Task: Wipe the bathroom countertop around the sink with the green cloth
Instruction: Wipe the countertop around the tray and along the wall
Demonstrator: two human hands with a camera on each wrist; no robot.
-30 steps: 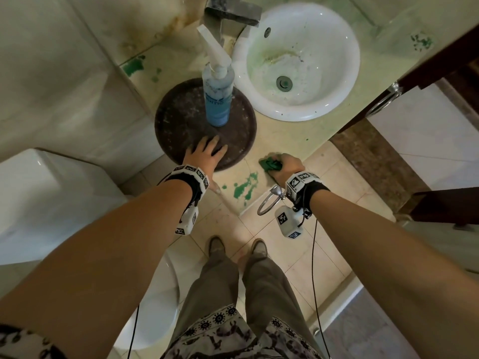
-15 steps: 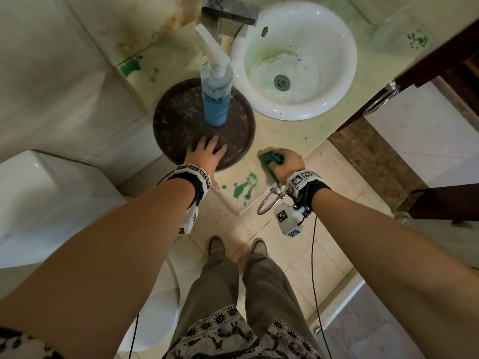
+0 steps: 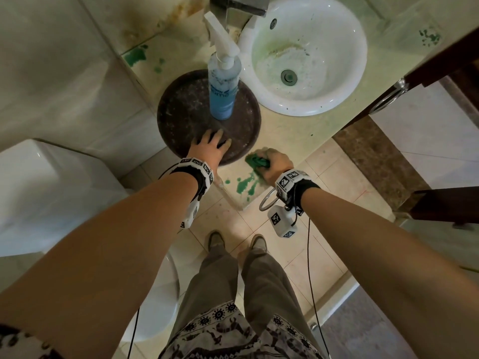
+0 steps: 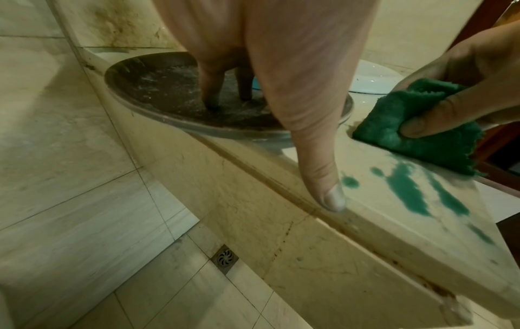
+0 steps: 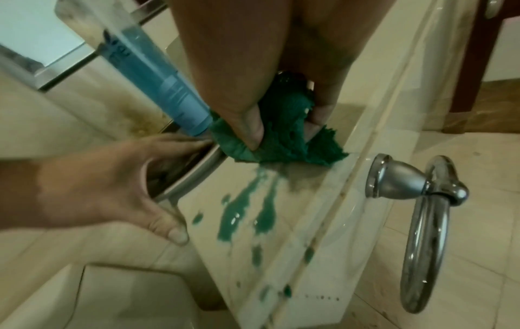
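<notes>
My right hand (image 3: 274, 161) grips a bunched green cloth (image 3: 255, 161) (image 4: 416, 126) (image 5: 281, 138) and presses it on the pale countertop (image 3: 293, 133) near its front corner. Green stains (image 3: 245, 186) (image 5: 242, 213) (image 4: 408, 191) streak the counter just in front of the cloth. My left hand (image 3: 210, 149) rests with straight fingers on the near part of a dark round tray (image 3: 181, 115) (image 4: 157, 89); its thumb (image 4: 329, 191) touches the counter edge. The white round sink (image 3: 337, 81) lies further back on the right.
A blue spray bottle (image 3: 223, 86) (image 5: 157, 73) stands on the tray. A faucet (image 3: 241, 3) sits behind the sink. A chrome towel ring (image 5: 422, 222) hangs on the counter's front. More green stains (image 3: 136, 57) mark the back left. A toilet (image 3: 51, 190) is at left.
The right hand has slid the cloth slightly left and nearer along the counter toward the green stains. The left hand stays on the tray.
</notes>
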